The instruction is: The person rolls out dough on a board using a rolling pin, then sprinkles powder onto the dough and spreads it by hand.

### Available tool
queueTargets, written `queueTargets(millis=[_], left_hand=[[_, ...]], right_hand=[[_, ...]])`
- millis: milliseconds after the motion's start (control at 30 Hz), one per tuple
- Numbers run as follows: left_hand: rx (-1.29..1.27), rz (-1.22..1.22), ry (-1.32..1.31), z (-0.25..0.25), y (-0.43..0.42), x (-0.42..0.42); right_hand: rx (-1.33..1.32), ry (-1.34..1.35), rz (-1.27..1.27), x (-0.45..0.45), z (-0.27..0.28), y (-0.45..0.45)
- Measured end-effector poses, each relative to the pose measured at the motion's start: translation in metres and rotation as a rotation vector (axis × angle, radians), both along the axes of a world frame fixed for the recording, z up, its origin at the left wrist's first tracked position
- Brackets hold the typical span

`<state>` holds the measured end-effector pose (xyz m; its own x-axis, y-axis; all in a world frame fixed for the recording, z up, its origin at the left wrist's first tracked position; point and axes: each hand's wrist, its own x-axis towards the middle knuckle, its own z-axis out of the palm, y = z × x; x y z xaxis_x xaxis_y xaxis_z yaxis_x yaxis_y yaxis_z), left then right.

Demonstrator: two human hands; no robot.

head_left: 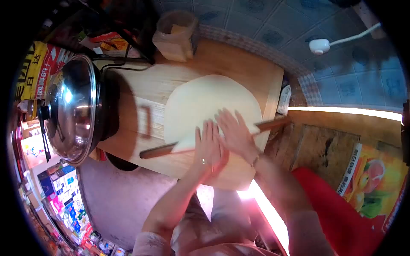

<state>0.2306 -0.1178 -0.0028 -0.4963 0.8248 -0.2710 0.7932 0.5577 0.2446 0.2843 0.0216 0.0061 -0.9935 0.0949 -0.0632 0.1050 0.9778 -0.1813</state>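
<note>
A large, thin, rounded sheet of dough [205, 100] is spread over the wooden board [232, 57]. Across its near edge lies a wooden rolling pin [158, 151], its two ends sticking out left and right. Dough seems to cover the pin's middle, though my hands hide much of that part. My left hand [209, 143] rests flat over the pin, fingers stretched forward, a ring on one finger. Close beside it, my right hand [235, 133] lies over the pin and dough with its fingers extended and slightly spread.
A lidded electric pan [72, 111] stands left of the board, its cord behind. A clear plastic container [176, 38] is at the back, against the tiled wall [273, 30]. A white switch [319, 46] hangs at upper right. A printed carton [376, 179] and red cloth [329, 205] are at right.
</note>
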Motion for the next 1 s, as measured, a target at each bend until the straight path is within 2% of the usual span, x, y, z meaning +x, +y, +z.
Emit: queueTargets(millis=[33, 67, 133, 200, 233, 267, 333, 367, 400, 467, 533, 600, 667, 733, 767, 800, 867, 900, 1000], left_hand=[[0.077, 0.006, -0.092, 0.004, -0.024, 0.028], [0.155, 0.009, -0.191, 0.008, -0.045, 0.055], [0.196, 0.005, -0.251, 0.022, -0.058, 0.076], [0.151, 0.008, -0.167, 0.008, -0.028, 0.039], [0.096, 0.000, -0.094, 0.002, -0.010, 0.014], [-0.025, -0.057, 0.369, -0.022, 0.006, 0.000], [-0.195, -0.114, 0.799, -0.016, 0.002, 0.008], [-0.085, 0.006, 0.361, -0.003, 0.006, -0.003], [0.036, 0.114, -0.076, 0.013, 0.011, -0.013], [0.118, 0.085, -0.228, 0.007, -0.040, 0.061], [0.171, 0.056, -0.212, 0.011, -0.061, 0.094], [0.141, 0.057, -0.184, -0.001, -0.039, 0.057], [0.210, 0.127, -0.033, 0.007, 0.009, -0.019], [0.347, 0.274, 0.163, 0.008, 0.045, -0.091], [0.366, 0.305, 0.213, 0.008, 0.044, -0.101], [0.384, 0.338, 0.261, 0.010, 0.043, -0.111], [0.365, 0.240, 0.037, 0.006, 0.002, -0.082], [0.255, 0.210, 0.040, -0.015, -0.010, -0.076], [0.313, 0.161, 0.211, -0.015, 0.008, -0.106]], right_hand=[[-0.027, -0.125, -0.002, 0.031, 0.009, -0.018], [-0.053, -0.145, 0.009, 0.066, 0.016, -0.037], [-0.075, -0.162, 0.024, 0.078, 0.026, -0.042], [-0.044, -0.168, 0.064, 0.061, 0.014, -0.030], [0.033, -0.043, 0.004, 0.023, 0.001, -0.009], [0.102, 0.076, -0.058, -0.013, -0.012, 0.010], [0.019, 0.050, -0.035, -0.013, -0.014, 0.007], [-0.009, 0.089, -0.035, -0.031, -0.009, 0.017], [0.032, 0.011, 0.011, -0.012, -0.002, 0.007], [-0.001, -0.128, 0.056, 0.075, 0.012, -0.041], [-0.063, -0.160, 0.059, 0.088, 0.014, -0.050], [-0.151, -0.263, 0.021, 0.072, 0.008, -0.043], [0.070, -0.013, -0.014, 0.003, 0.001, -0.006], [0.033, 0.213, -0.124, -0.077, 0.015, 0.041], [0.004, 0.267, -0.157, -0.091, 0.023, 0.053], [-0.002, 0.232, -0.128, -0.085, 0.024, 0.058], [0.023, 0.159, -0.060, -0.046, 0.007, 0.051], [0.069, 0.122, -0.029, -0.032, -0.011, 0.047], [0.049, 0.145, -0.050, -0.062, -0.002, 0.052]])
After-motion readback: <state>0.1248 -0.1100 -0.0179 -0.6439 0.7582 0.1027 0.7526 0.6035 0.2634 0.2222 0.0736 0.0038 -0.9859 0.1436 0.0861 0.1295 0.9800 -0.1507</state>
